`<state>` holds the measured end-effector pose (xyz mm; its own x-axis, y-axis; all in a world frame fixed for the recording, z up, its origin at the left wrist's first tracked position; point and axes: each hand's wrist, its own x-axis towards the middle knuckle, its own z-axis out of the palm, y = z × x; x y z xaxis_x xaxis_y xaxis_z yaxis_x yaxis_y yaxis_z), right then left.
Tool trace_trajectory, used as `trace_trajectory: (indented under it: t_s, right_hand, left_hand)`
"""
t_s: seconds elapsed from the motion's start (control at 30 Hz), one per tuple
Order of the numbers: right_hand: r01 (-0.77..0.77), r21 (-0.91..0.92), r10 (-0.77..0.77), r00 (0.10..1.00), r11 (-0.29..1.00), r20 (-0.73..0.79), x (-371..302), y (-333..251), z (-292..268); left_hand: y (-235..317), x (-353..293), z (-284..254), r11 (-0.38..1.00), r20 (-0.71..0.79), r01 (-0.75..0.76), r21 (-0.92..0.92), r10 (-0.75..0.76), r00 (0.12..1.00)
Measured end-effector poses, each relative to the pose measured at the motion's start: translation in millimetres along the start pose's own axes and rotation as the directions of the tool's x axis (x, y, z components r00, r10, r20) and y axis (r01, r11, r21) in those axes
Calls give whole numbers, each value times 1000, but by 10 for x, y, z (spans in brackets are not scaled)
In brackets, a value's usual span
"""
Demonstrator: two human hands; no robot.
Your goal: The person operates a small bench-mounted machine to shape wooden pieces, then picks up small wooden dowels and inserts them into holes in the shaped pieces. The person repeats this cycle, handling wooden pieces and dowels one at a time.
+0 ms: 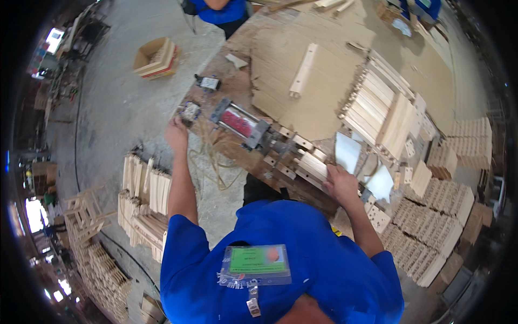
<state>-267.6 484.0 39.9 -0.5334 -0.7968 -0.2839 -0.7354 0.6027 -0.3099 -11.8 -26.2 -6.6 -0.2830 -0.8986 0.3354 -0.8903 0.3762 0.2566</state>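
Observation:
At the bench's left edge my left hand (177, 135) is closed at a small boxy control unit (189, 111), its fingertips partly hidden. My right hand (342, 185) grips the right end of a pale wooden block (313, 167), which lies in a clamping fixture made of drilled wooden blocks (286, 153). A pneumatic cylinder (237, 121) with a red-looking barrel points into that fixture from the left. Clear air hoses (211, 162) hang in loops below the control unit and the cylinder.
Beyond the fixture, a wooden strip (304, 70) lies on cardboard (275, 102), left of stacked strips (372, 102). Drilled blocks (426, 227) are piled at right. Wood bundles (143, 189) stand on the left; a box (156, 58) sits on the floor. Another person (224, 12) is at the far side.

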Motion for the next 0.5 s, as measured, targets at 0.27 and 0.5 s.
trace_trajectory:
  t_s: [0.27,0.5]
  right_hand:
    - [-16,0,16,1000,1000,12,21,-52,-76]
    - [-33,7,33,999,999,6,-15,-52,-69]
  left_hand:
    - [138,158,9,996,136,-76,43,69,988]
    - [88,168,39,998,152,-54,12,52,987]
